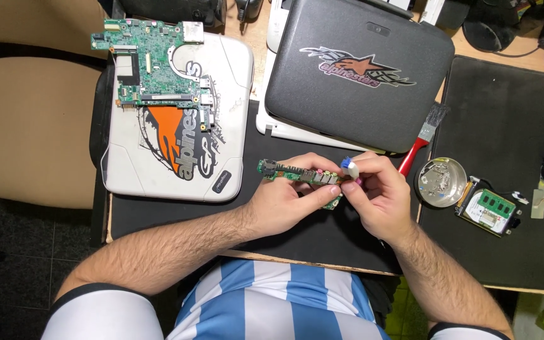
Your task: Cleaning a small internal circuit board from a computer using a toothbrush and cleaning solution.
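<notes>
Fingers (322, 189) of the left hand (284, 201) are curling shut around a narrow green circuit board (297, 173), holding it level above the black mat (177, 217). Right hand (382, 198) is pinching a small blue-and-white piece (348, 167) at the board's right end, thumb and forefinger pressed together. Both forearms are angling inward from the body. Board is thin, stiff, studded with ports. A red-handled brush (420, 146) and round metal dish (441, 182) are lying near the right hand; bare mat is showing below both wrists.
</notes>
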